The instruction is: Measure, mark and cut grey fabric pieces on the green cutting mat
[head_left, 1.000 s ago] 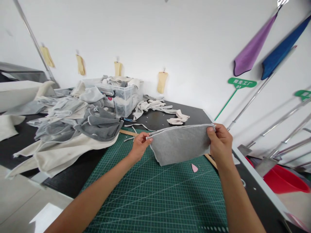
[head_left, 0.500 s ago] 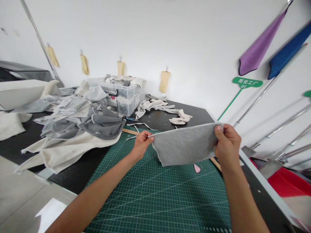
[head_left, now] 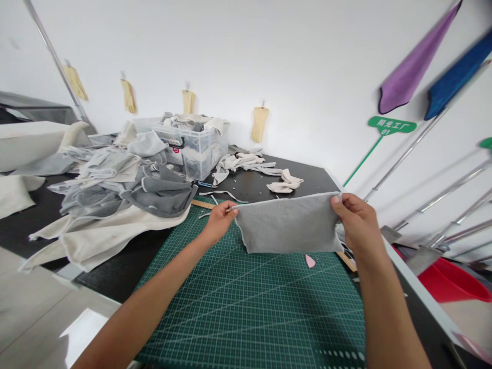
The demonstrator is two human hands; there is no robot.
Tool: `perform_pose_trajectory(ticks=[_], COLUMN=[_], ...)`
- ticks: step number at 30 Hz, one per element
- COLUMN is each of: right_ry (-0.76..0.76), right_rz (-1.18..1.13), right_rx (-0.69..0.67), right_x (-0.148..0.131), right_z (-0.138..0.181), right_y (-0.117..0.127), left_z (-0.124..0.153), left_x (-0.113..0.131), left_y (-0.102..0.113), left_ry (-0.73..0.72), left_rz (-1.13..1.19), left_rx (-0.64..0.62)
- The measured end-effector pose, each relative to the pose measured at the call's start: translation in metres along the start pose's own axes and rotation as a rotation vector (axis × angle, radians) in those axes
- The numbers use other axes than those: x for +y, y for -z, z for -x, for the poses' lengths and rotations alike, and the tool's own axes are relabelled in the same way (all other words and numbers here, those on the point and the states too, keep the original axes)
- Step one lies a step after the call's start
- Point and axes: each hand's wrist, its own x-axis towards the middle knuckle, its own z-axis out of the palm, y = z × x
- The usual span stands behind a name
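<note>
A grey cloth (head_left: 286,225) with a pale edge hangs stretched between my two hands, above the green cutting mat (head_left: 246,307). Its upper left corner is pinched by my left hand (head_left: 220,221), thumb against fingers. My right hand (head_left: 355,218) grips the upper right corner the same way. The lower edge of the cloth hangs loose over the mat. Just below it on the mat lies a small pink triangular piece (head_left: 310,261), which looks like tailor's chalk. A wooden ruler (head_left: 347,261) shows partly beside my right wrist.
A heap of grey and cream cloths (head_left: 126,179) covers the table's left side. Behind it stands a clear plastic bin (head_left: 202,154) filled with cloths. Fabric scraps (head_left: 284,182) and strips lie at the back. A red bucket (head_left: 453,281) and poles (head_left: 430,195) stand right of the table.
The cloth and both hands have shifted slightly left and up in view. The cloth's top edge is more level, and its lower right corner now hangs in sight. Both hands keep their hold.
</note>
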Motion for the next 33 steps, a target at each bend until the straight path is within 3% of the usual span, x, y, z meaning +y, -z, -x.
perform_pose_trajectory(ticks=[5,7,9,12,14,15,17,20,23,24,25,28,30,33], right_ry=[0.044,0.032,0.001,-0.118,-0.27,-0.351,-0.431,-0.322,-0.141,-0.079,-0.025,0.064,0.057,0.004], right_rz=[-0.075,-0.061,0.01,0.113,0.178,0.214,0.272,0.335,0.442,0.493,0.545,0.694,0.816,0.988], right_rx=[-0.03,-0.182,-0.481,-1.077,-1.441,-1.574,-1.711,-1.731,-1.533,-1.432,-1.328,-1.137,-1.156,-1.202], right_x=[0.007,0.002,-0.007,-0.02,-0.021,-0.019,-0.01,0.004,0.014,0.018,0.023,0.04,0.053,0.064], right_z=[0.006,0.007,0.008,0.013,0.022,0.028,0.039,0.05,0.056,0.058,0.061,0.073,0.079,0.082], right_y=[-0.02,-0.017,-0.008,-0.004,-0.014,-0.022,-0.041,-0.063,-0.076,-0.079,-0.083,-0.095,-0.1,-0.101], left_z=[-0.014,-0.017,-0.016,-0.01,-0.006,-0.004,-0.004,-0.011,-0.016,-0.016,-0.014,0.0,0.011,0.022], left_x=[0.013,0.024,0.037,0.053,0.058,0.058,0.052,0.034,0.012,0.005,0.0,-0.01,-0.015,-0.02], left_y=[0.02,0.036,0.057,0.087,0.098,0.101,0.099,0.083,0.06,0.052,0.045,0.029,0.023,0.02], left_ry=[-0.134,-0.134,-0.062,0.218,0.432,0.484,0.47,0.331,0.141,0.061,-0.022,-0.139,-0.089,0.032], left_rz=[0.015,0.12,0.189,0.139,0.077,0.052,0.022,0.014,-0.103,-0.197,-0.29,-0.535,-0.701,-0.925], left_rx=[0.126,0.065,-0.046,-0.476,-0.741,-0.789,-0.73,-0.531,-0.248,-0.204,-0.207,-0.482,-0.659,-0.729])
